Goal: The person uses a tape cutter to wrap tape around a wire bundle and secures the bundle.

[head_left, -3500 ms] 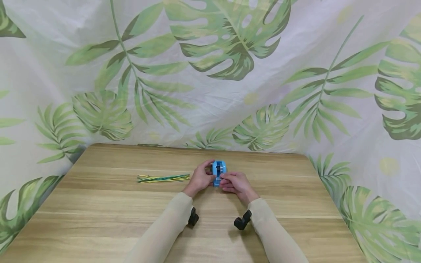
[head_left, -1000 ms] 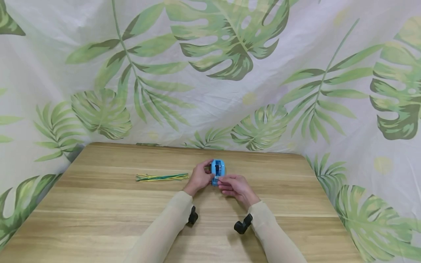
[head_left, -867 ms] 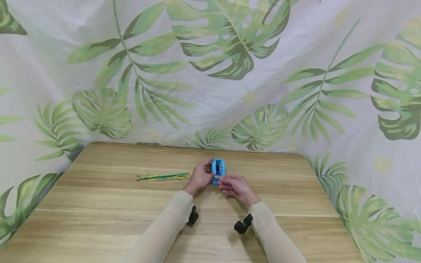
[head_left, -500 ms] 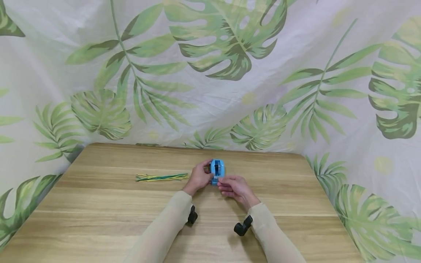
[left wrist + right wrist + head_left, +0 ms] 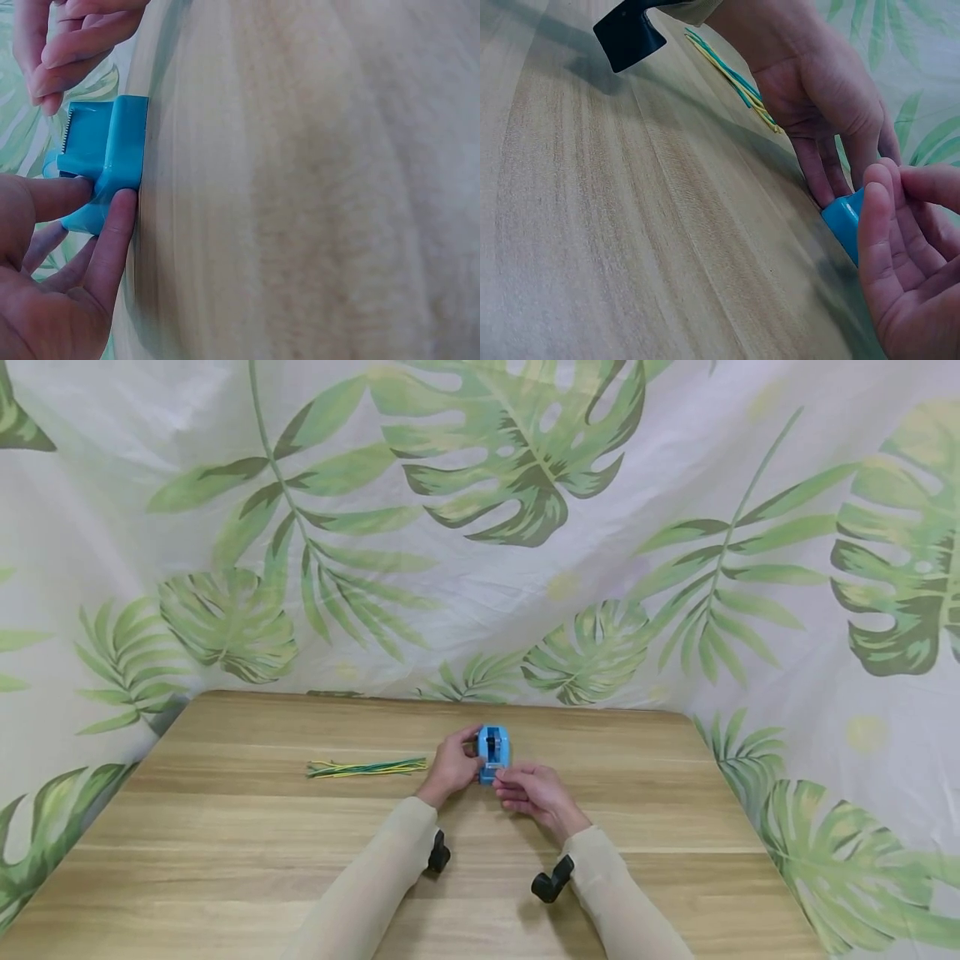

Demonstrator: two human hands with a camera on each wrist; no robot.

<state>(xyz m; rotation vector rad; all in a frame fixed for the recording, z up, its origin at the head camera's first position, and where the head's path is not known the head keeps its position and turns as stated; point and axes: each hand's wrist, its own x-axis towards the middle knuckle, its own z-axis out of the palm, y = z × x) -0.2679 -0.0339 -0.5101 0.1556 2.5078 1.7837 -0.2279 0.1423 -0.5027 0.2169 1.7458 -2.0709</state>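
The blue tape dispenser [image 5: 94, 131] is standing on the table [image 5: 300, 860], its left side resting between the curled thumb and fingers of the left hand [image 5: 452, 766]. Near the dispenser's toothed edge [image 5: 66, 131], the right hand [image 5: 534, 792] is closing narrowly; whether it is pinching anything, I cannot tell. Coloured strands [image 5: 367, 768] are lying left of the dispenser.

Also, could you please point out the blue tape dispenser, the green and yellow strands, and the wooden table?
Blue tape dispenser [image 5: 99, 139]: left wrist view, flat front beside the serrated edge.
Green and yellow strands [image 5: 367, 768]: head view, middle of the bundle.
Wooden table [image 5: 247, 852]: head view, its top.
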